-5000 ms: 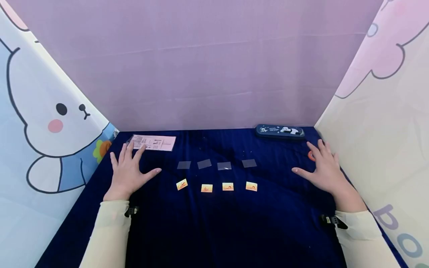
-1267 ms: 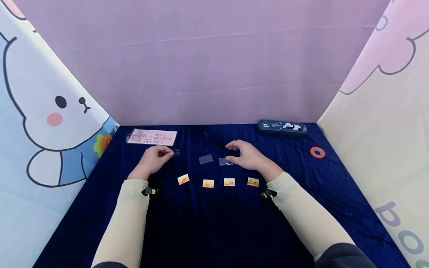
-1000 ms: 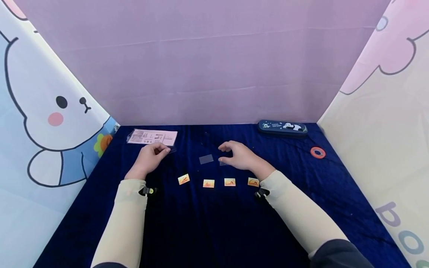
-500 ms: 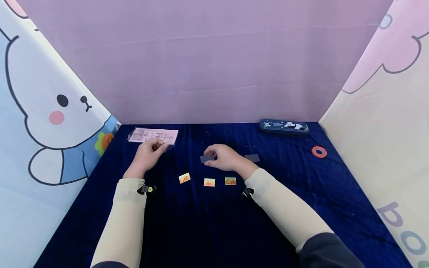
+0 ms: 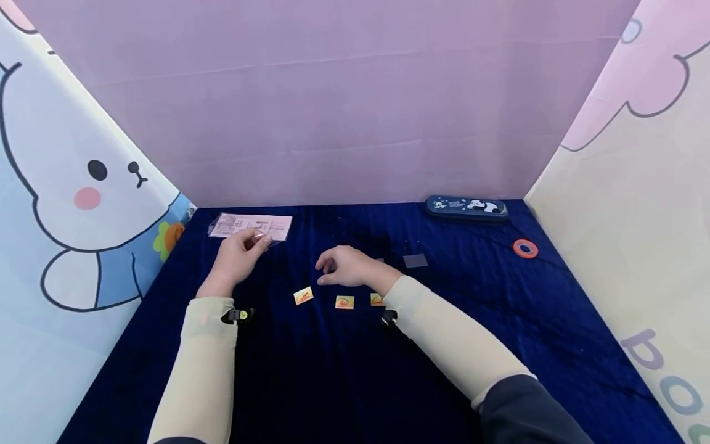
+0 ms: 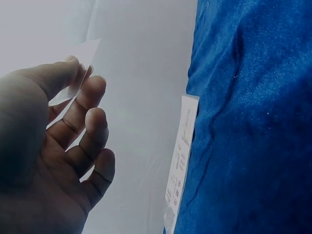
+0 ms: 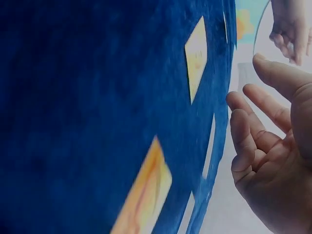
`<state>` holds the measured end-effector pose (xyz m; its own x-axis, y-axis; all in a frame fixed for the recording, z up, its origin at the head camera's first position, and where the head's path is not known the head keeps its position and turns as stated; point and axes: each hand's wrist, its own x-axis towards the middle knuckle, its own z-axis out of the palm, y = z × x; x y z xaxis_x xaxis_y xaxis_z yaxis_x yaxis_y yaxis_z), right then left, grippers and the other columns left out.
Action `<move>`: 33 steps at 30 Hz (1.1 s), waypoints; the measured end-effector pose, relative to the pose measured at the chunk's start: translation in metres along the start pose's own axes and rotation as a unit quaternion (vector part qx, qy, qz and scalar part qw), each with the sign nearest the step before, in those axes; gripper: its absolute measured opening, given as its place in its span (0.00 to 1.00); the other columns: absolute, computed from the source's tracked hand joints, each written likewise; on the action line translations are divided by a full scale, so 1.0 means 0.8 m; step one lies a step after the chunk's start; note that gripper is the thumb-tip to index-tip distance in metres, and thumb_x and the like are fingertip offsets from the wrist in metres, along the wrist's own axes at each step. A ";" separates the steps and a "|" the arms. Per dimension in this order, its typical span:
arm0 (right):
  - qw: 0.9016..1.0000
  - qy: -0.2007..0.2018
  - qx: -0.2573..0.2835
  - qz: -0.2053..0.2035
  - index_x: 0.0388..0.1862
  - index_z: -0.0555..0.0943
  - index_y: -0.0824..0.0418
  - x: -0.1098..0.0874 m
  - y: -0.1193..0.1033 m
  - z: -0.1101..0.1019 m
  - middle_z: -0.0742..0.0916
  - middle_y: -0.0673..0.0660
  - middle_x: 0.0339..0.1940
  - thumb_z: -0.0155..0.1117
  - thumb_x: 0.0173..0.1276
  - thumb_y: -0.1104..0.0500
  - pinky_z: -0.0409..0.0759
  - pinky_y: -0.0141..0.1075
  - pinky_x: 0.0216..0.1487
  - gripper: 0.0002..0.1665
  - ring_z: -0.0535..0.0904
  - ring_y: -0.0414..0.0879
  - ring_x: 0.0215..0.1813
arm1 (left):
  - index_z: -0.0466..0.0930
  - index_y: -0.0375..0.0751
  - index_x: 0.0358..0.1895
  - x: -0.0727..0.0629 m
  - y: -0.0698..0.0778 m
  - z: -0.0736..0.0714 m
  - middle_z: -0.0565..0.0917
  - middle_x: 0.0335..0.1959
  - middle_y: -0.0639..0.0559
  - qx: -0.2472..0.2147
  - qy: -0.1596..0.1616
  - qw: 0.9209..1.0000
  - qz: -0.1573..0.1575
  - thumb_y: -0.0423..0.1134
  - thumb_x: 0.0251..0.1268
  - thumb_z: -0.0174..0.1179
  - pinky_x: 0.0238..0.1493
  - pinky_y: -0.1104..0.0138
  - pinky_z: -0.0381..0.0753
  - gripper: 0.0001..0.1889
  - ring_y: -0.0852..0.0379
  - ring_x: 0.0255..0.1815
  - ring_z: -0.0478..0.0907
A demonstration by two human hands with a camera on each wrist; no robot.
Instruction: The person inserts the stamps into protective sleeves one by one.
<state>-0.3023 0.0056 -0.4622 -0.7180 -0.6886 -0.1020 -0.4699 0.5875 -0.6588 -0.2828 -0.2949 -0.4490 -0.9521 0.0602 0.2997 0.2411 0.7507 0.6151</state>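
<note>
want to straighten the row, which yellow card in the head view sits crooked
The leftmost yellow card, nearest the left hand: its edges slant, while the middle card and the partly hidden right card lie nearly square.

looks like a small makeshift booth (image 5: 488,142), closed in on three sides: backed by a plain, creased lilac cloth (image 5: 344,105), flanked on the left by a pale blue panel (image 5: 28,351) printed with a cartoon animal (image 5: 61,216), on the right by a cream panel (image 5: 627,228) with pink shapes (image 5: 654,92) and rounded letters (image 5: 638,340). spread below with dark blue, velvety cloth (image 5: 333,376). cannot tell whether in a home or elsewhere.
</note>
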 end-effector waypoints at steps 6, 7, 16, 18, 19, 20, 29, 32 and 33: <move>1.000 -0.011 -0.028 -0.001 0.59 0.87 0.50 0.011 -0.016 0.010 0.86 0.42 0.42 0.75 0.71 0.48 0.80 0.37 0.48 0.20 0.81 0.38 0.43 | 0.82 0.45 0.37 0.001 0.001 -0.002 0.83 0.28 0.47 0.000 0.000 1.000 0.001 0.56 0.80 0.58 0.33 0.56 0.72 0.19 0.49 0.28 0.73; 0.999 -0.012 -0.034 0.001 0.58 0.87 0.50 0.013 -0.017 0.012 0.86 0.42 0.42 0.75 0.71 0.48 0.79 0.36 0.48 0.19 0.81 0.38 0.43 | 0.82 0.45 0.37 0.001 0.001 -0.002 0.83 0.28 0.48 0.000 -0.001 1.000 0.000 0.56 0.80 0.58 0.34 0.56 0.72 0.19 0.49 0.28 0.73; 0.998 -0.024 -0.064 -0.009 0.57 0.88 0.50 0.022 -0.023 0.020 0.86 0.41 0.36 0.78 0.69 0.50 0.77 0.35 0.47 0.19 0.80 0.38 0.38 | 0.82 0.45 0.36 0.000 0.000 -0.004 0.82 0.27 0.48 0.002 0.004 1.000 -0.009 0.55 0.79 0.59 0.33 0.56 0.71 0.18 0.49 0.28 0.72; 0.998 -0.025 -0.063 -0.012 0.57 0.89 0.51 0.023 -0.023 0.022 0.86 0.41 0.35 0.78 0.69 0.51 0.77 0.34 0.45 0.19 0.80 0.38 0.37 | 0.82 0.45 0.36 -0.001 -0.001 -0.004 0.82 0.28 0.46 0.000 0.003 1.000 -0.010 0.55 0.80 0.59 0.33 0.56 0.71 0.18 0.49 0.28 0.72; 0.997 -0.026 -0.064 -0.012 0.57 0.89 0.51 0.024 -0.023 0.024 0.86 0.41 0.35 0.78 0.69 0.50 0.78 0.34 0.45 0.19 0.80 0.38 0.36 | 0.82 0.45 0.36 -0.001 -0.001 -0.004 0.83 0.29 0.44 -0.002 0.003 1.000 -0.011 0.55 0.80 0.59 0.33 0.56 0.71 0.18 0.49 0.28 0.73; 0.997 -0.028 -0.066 -0.011 0.57 0.89 0.50 0.025 -0.023 0.025 0.86 0.41 0.34 0.78 0.69 0.50 0.78 0.33 0.44 0.19 0.80 0.37 0.36 | 0.82 0.45 0.36 -0.002 -0.001 -0.004 0.84 0.30 0.43 -0.004 0.002 1.000 -0.012 0.55 0.80 0.59 0.33 0.56 0.71 0.18 0.49 0.28 0.73; 0.996 -0.033 -0.080 -0.003 0.49 0.90 0.47 0.028 -0.028 0.034 0.85 0.42 0.32 0.79 0.67 0.51 0.77 0.32 0.39 0.13 0.79 0.38 0.34 | 0.83 0.43 0.39 -0.003 0.000 -0.003 0.86 0.35 0.38 -0.011 -0.006 1.000 -0.017 0.55 0.81 0.58 0.35 0.55 0.72 0.19 0.48 0.30 0.74; 0.997 -0.037 -0.070 0.000 0.43 0.90 0.45 0.029 -0.028 0.036 0.86 0.41 0.32 0.79 0.67 0.52 0.77 0.33 0.38 0.07 0.80 0.38 0.34 | 0.82 0.43 0.38 -0.002 0.000 -0.003 0.86 0.35 0.38 -0.013 -0.005 1.000 -0.019 0.55 0.81 0.58 0.36 0.55 0.73 0.19 0.48 0.31 0.75; 0.997 -0.040 -0.066 0.001 0.41 0.90 0.45 0.029 -0.028 0.037 0.86 0.41 0.32 0.79 0.67 0.53 0.77 0.33 0.38 0.06 0.80 0.38 0.35 | 0.82 0.43 0.39 -0.002 0.001 -0.003 0.86 0.35 0.38 -0.014 -0.006 1.000 -0.020 0.55 0.81 0.58 0.36 0.55 0.73 0.19 0.48 0.31 0.75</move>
<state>-0.2935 -0.0359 -0.4717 -0.6785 -0.7157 -0.1655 -0.5359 0.6363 -0.5548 -0.2805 -0.2963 -0.4473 -0.9634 0.0387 0.2654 0.2075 0.7344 0.6462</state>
